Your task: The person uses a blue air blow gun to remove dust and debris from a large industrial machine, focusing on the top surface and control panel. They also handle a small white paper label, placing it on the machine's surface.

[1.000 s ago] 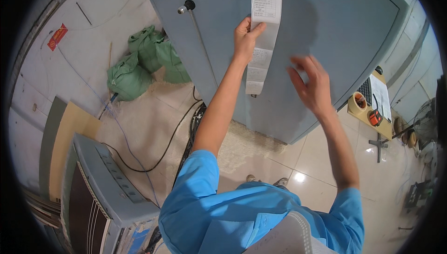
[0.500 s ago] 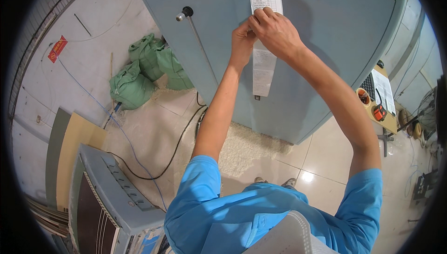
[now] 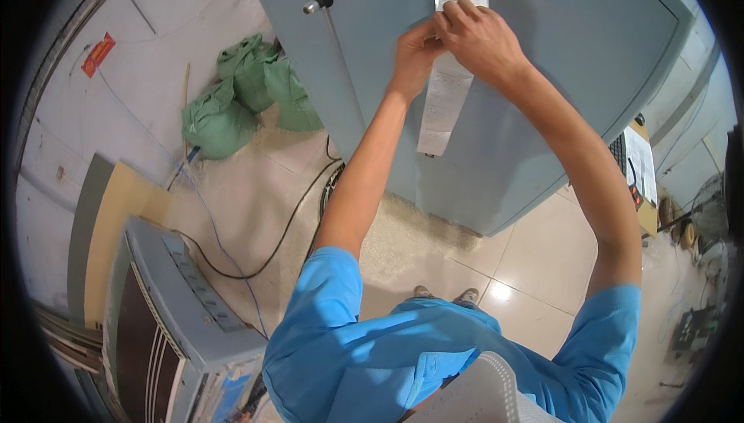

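A long strip of white printed labels (image 3: 447, 101) hangs down the front of a large grey-blue metal cabinet (image 3: 542, 113). My left hand (image 3: 417, 55) grips the strip's left side with bent fingers. Right beside it, my right hand (image 3: 482, 41) is closed on the same strip, thumb and fingertips pressed together. Both hands meet around the middle of the strip and hide that part of it. Above them the upper labels run toward the top of the picture, and the lower end dangles slightly tilted to the left.
A knob with a rod (image 3: 318, 2) juts from the cabinet's left side. Green sacks (image 3: 221, 120) slump by the wall. A grey machine housing (image 3: 194, 291) stands at lower left. Black cable (image 3: 291, 233) crosses the floor. To the right is a small desk with papers (image 3: 639, 163).
Both hands still grip the label strip; its lower end has swung to the left at the bottom. The whole view has shifted slightly.
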`<state>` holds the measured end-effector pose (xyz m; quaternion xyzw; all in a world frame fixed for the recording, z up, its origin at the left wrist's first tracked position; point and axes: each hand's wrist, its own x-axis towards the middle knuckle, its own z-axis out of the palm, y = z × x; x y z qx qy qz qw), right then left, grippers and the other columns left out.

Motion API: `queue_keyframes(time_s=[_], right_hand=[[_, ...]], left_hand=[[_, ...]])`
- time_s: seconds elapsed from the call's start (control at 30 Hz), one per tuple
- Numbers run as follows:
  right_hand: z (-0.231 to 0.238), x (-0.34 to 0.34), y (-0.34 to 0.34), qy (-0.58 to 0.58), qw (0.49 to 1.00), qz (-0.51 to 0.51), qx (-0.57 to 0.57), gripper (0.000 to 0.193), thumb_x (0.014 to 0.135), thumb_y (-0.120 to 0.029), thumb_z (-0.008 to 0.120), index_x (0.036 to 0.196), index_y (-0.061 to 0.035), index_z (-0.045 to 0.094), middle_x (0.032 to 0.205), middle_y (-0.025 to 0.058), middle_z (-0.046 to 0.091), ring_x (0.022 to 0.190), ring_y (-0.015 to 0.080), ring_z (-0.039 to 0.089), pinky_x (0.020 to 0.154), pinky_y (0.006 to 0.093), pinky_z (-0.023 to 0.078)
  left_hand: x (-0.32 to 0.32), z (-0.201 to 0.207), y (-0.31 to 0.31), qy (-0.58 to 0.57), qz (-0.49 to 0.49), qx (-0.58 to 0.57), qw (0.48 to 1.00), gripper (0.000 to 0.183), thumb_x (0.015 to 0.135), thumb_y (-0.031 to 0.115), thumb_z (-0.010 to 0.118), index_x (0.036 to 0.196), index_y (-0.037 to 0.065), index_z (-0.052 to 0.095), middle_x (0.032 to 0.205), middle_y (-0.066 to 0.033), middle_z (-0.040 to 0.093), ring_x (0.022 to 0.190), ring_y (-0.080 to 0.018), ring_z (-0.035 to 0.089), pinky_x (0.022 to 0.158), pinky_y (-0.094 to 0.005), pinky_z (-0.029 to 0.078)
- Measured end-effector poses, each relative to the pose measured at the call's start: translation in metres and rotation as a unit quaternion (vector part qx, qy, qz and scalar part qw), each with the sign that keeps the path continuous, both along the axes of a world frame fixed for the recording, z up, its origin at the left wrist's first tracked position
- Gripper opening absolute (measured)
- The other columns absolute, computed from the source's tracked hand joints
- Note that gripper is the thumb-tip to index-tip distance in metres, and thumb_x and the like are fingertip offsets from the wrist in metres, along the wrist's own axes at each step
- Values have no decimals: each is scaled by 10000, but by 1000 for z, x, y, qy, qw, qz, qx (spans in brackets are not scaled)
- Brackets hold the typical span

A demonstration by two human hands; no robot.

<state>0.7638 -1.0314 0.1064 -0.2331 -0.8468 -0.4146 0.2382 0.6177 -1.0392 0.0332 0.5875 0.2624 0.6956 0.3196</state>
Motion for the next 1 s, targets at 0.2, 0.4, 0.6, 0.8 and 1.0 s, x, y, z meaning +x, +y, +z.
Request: queue_keyframes(time_s=[0.2, 0.4, 0.6, 0.8, 1.0], right_hand=[[6, 13, 20, -27, 999, 25, -29, 163, 822, -142, 618, 864, -62, 753, 1092, 100, 632, 991, 245, 676, 781, 367, 598], [12, 19, 46, -35, 997, 49, -52, 150, 859, -93, 639, 1005, -73, 611, 989, 73, 623, 955, 255, 680, 754, 383, 590], [12, 24, 74, -71, 991, 91, -62, 119, 874, -47, 643, 948, -50, 550, 973, 76, 622, 847, 267, 698, 689, 371, 607], [18, 39, 97, -70, 979, 167, -94, 70, 908, -64, 602, 922, -37, 539, 930, 96, 624, 830, 294, 688, 676, 415, 574], [28, 40, 96, -55, 981, 108, -149, 73, 950, -97, 547, 955, -25, 535, 953, 131, 625, 881, 325, 674, 720, 429, 535]], left_hand=[[-1, -14, 22, 83, 83, 75, 990, 227, 862, 81, 674, 1069, -10, 700, 964, -65, 725, 887, -115, 662, 801, -285, 536], [16, -20, 48, 8, 107, 0, 994, 225, 740, 47, 769, 957, -6, 745, 892, -104, 745, 855, -158, 686, 781, -322, 548], [28, -16, 49, -32, 117, 12, 993, 257, 739, 24, 770, 995, 7, 763, 927, -119, 753, 884, -161, 695, 817, -305, 553], [35, -16, 59, -59, 97, 17, 993, 243, 734, 32, 785, 969, -21, 755, 894, -115, 744, 840, -154, 683, 772, -302, 544], [35, -21, 71, -48, 107, -25, 993, 194, 728, 56, 802, 900, -22, 756, 837, -87, 723, 777, -137, 648, 717, -295, 513]])
